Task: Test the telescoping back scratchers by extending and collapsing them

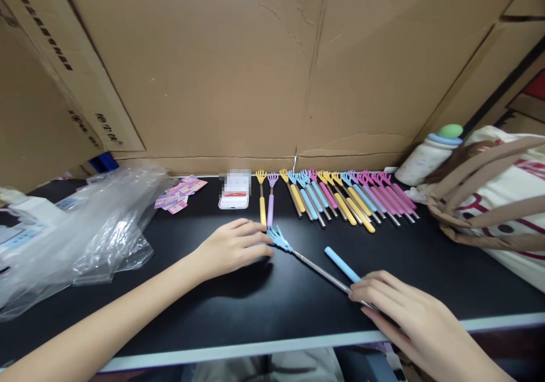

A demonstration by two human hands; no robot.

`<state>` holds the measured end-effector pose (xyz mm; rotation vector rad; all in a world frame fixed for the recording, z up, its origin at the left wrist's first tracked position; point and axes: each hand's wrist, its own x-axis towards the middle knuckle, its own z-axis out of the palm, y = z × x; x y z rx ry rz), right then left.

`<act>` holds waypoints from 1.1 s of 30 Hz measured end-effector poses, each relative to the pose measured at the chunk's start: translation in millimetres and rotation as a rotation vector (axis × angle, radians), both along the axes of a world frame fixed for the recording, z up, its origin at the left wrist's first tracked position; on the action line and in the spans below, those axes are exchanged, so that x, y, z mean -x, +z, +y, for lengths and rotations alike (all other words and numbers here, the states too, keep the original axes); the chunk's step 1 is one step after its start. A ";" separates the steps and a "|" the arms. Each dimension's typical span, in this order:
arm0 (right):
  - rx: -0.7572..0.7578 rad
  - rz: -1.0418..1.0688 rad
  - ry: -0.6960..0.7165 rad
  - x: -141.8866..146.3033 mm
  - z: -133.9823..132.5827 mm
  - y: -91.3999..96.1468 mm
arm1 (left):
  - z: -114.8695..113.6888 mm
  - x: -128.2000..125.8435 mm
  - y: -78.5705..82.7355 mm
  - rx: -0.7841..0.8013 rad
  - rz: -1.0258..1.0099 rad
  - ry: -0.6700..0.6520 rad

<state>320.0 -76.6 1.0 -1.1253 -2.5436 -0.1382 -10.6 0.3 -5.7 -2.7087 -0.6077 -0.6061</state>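
A light blue back scratcher [317,268] with a thin metal shaft slants across the black table between my hands. My left hand [234,247] is beside its claw head, fingers stretched out and slightly apart. The fingertips meet or overlap the claw's tips; the thumb is hidden. My right hand [402,308] is closed round the lower end of the shaft. A light blue handle tube [342,264] sticks out from under the same fingers, apart from the shaft. How its lower end is held is hidden. A yellow scratcher [262,209] and a purple scratcher [271,206] lie just beyond my left hand.
A row of several coloured back scratchers [347,197] lies at the back right. A phone [234,200], pink-purple cards [179,193] and clear plastic bags [97,223] are leftward. At right stand a white bottle [426,158] and a cloth bag [502,200]. Cardboard [221,64] walls the back.
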 end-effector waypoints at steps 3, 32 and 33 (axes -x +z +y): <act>0.113 -0.043 0.069 -2.4 7.2 -1.3 | -7.8 -6.3 4.2 -0.007 -0.040 -0.027; 0.283 -0.130 0.217 49.6 117.4 28.4 | -1.1 21.3 23.5 0.320 0.218 0.308; 0.262 -0.148 0.206 48.9 116.2 26.1 | -0.5 21.8 23.5 0.323 0.220 0.313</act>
